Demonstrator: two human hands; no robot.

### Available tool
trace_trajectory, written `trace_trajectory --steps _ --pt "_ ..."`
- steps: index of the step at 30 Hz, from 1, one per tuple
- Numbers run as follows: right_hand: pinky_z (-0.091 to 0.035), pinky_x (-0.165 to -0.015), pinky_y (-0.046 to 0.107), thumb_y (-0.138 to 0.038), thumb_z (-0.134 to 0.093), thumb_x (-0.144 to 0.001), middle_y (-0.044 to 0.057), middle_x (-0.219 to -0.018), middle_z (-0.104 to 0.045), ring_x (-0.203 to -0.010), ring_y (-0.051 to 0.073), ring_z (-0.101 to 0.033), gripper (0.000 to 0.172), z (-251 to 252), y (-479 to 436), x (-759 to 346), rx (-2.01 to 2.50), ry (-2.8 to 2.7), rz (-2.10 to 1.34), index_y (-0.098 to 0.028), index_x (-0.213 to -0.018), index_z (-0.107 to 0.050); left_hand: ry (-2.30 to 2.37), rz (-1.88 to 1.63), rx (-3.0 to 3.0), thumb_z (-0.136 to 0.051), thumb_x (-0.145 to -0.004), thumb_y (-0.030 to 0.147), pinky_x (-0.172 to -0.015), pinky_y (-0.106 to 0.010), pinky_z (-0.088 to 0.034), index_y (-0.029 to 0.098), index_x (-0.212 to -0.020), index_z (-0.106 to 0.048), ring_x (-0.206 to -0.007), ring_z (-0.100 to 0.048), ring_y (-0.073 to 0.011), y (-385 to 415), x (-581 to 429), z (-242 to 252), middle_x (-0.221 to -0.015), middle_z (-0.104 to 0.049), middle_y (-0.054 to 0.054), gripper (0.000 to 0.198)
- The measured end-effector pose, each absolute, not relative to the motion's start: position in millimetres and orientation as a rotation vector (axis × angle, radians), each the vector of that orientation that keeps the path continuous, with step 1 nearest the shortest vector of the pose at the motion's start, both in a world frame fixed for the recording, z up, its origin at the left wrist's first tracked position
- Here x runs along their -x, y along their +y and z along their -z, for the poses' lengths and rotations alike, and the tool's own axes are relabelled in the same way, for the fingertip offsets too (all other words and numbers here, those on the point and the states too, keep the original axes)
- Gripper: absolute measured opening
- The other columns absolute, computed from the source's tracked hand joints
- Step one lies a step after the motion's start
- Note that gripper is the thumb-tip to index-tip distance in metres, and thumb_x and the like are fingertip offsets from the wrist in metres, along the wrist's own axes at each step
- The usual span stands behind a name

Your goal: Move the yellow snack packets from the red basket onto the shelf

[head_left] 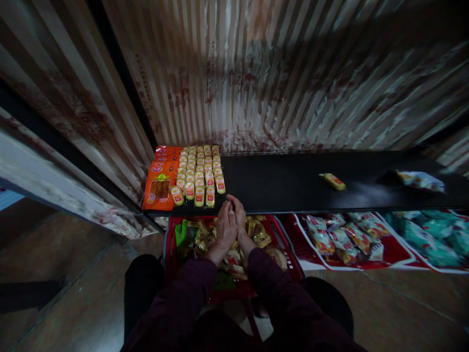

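Note:
My left hand [225, 226] and my right hand [240, 215] are pressed together at the front edge of a black shelf [293, 183], above a red basket [172, 254] full of small yellow snack packets. The fingers of both hands are closed against each other; whatever lies between them is hidden. Just beyond the hands, several rows of small yellow packets [200, 173] lie lined up on the shelf's left end, next to orange flat packs [160, 183].
A single yellow packet [332, 181] lies alone mid-shelf, and a pale bag [420, 180] lies at the right end. Below the shelf lie red-and-white snack bags [344, 239] and green bags [436, 237]. A striped corrugated wall stands behind.

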State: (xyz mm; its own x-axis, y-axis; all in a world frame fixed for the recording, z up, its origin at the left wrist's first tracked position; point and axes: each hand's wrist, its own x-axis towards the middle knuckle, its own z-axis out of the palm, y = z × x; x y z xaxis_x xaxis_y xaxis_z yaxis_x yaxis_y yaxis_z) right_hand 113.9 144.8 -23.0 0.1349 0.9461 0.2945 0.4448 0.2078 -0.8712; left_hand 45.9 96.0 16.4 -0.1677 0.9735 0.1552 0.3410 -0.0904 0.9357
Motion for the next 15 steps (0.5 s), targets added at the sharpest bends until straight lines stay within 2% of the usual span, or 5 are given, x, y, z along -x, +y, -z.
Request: trace_trajectory --steps 6,10,15 --pt "-0.044 -0.099 0.036 -0.020 -0.038 -0.077 0.007 -0.112 -0.066 -0.107 0.019 -0.058 0.045 60 57 -108 1.433 -1.474 -0.817 -0.020 -0.117 -0.059 1.502 -1.010 -1.459 -0.032 -0.091 0.027 -0.109 -0.037 -0.035 0.014 -0.130 -0.053 -0.125 -0.049 -0.0220 24 -30 20 -0.134 -0.055 -0.012 0.047" --pt "-0.044 -0.098 0.038 -0.014 -0.039 -0.073 0.007 -0.102 -0.070 -0.101 0.021 -0.060 0.046 83 17 -103 1.571 -1.560 -0.919 -0.019 -0.112 -0.062 1.599 -0.761 -1.341 -0.037 -0.088 0.026 -0.107 -0.037 -0.037 0.015 -0.125 -0.057 -0.120 -0.053 -0.0232 -12 -18 44 -0.130 -0.058 -0.012 0.043" --pt "-0.047 -0.090 0.029 -0.008 -0.044 -0.074 0.008 -0.095 -0.072 -0.094 0.019 -0.063 0.036 86 2 -103 1.755 -1.841 -0.938 -0.016 -0.099 -0.068 1.594 -0.588 -1.241 -0.042 -0.088 0.030 -0.104 -0.033 -0.037 0.019 -0.117 -0.062 -0.114 -0.057 -0.0217 -24 -4 57 -0.122 -0.064 -0.009 0.037"
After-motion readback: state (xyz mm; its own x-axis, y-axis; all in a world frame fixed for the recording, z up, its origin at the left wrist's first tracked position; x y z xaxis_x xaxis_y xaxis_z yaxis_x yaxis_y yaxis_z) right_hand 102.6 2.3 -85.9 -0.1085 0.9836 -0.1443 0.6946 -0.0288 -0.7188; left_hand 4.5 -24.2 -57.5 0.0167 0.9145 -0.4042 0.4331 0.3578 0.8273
